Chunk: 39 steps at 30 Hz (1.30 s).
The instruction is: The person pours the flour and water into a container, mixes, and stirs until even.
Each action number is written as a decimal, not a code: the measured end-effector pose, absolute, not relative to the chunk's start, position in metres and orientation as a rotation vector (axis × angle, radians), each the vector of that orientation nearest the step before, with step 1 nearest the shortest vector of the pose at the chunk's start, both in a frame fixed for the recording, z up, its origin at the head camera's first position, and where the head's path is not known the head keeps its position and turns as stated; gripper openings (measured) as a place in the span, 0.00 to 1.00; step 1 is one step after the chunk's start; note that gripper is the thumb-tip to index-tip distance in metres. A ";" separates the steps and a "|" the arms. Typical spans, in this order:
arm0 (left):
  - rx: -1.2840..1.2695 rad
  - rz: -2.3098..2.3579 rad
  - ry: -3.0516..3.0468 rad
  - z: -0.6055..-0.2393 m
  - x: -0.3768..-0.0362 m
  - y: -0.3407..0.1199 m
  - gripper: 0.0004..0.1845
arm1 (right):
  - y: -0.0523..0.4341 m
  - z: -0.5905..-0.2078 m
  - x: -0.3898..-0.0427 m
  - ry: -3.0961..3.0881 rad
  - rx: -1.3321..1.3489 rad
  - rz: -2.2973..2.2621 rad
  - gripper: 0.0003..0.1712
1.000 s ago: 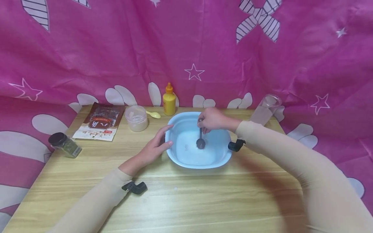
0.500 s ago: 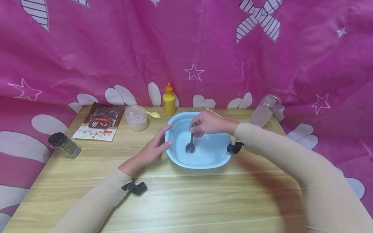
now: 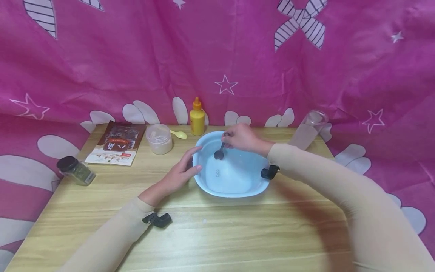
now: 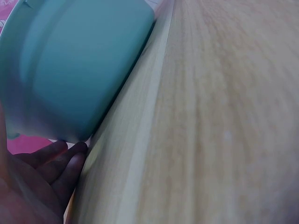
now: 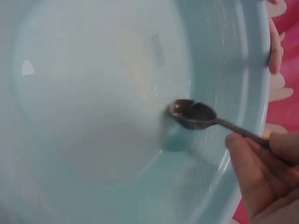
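Right hand (image 3: 242, 139) pinched a spoon (image 3: 219, 152) by its handle, bowl end down inside the blue basin (image 3: 234, 189) mid-worktop (image 3: 217, 234); left hand (image 3: 178, 173), fingers straight, pressed the basin's left rim.

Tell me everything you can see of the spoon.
The spoon is small, dark and metallic-looking, with a thin handle and an oval bowl. The right hand pinches its handle, tilting it so its bowl dips against the far-left inner wall of the light blue basin. In the right wrist view its bowl looks wet.
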<state>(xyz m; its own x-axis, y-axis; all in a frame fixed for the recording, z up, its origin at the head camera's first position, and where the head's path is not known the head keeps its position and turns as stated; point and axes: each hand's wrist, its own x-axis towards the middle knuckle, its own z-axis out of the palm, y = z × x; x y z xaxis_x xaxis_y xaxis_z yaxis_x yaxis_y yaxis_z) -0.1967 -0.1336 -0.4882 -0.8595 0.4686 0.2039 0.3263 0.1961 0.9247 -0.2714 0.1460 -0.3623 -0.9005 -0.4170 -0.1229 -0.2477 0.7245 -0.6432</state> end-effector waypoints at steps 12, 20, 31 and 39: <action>0.789 1.748 2.342 -0.487 -0.197 -0.135 0.37 | 0.150 -0.364 -0.265 2.207 -0.649 -0.885 0.12; 0.788 1.748 2.348 -0.488 -0.198 -0.135 0.36 | 0.165 -0.349 -0.270 2.433 -0.762 -0.468 0.10; 0.773 1.748 2.343 -0.488 -0.197 -0.136 0.36 | 0.154 -0.351 -0.272 2.801 -1.015 -0.243 0.08; 0.768 1.748 2.309 -0.488 -0.197 -0.135 0.36 | 0.145 -0.356 -0.268 2.731 -1.125 -0.388 0.12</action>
<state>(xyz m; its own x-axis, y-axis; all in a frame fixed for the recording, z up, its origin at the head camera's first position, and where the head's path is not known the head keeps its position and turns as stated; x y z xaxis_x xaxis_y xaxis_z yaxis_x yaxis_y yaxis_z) -0.1967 -0.1351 -0.4884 -0.8585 0.4779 0.1858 0.3086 0.1921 0.9316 -0.2683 0.1453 -0.3558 -0.7036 -0.7088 -0.0506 -0.6666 0.6830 -0.2986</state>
